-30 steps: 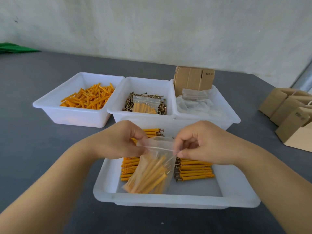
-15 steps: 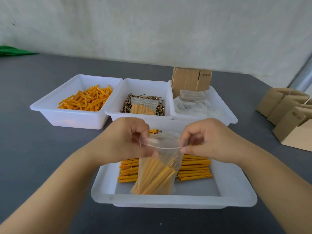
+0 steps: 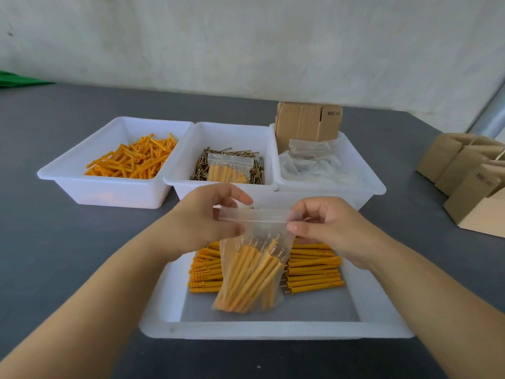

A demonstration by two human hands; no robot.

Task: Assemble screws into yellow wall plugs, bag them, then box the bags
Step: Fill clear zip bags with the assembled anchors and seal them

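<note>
Dark grey matte tabletop under a pale, rough plastered wall, green scrap at far left edge. Along the back, three white glossy plastic bins side by side, rims touching: left bin with loose yellow wall plugs, ribbed and tubular; middle bin with thin dark screws and a filled zip bag lying on top; right bin with crumpled clear empty bags and flat brown cardboard blanks standing upright at its back. Nearest, a wide shallow white tray holding rows of assembled plugs, screw heads poking out. Held above that tray, between both hands: clear soft zip bag packed with a slanted bundle of yellow plugs, lower end hanging just over the tray floor and hiding part of the rows behind. Left hand pinching the bag's left top corner, thumb in front; right hand pinching the right end of the seal strip between thumb and curled fingers. Folded brown cardboard boxes grouped at right edge, well apart from the bins. Bare table left of the tray and in front of it; tight gap between tray and back bins, filled by the hands.
</note>
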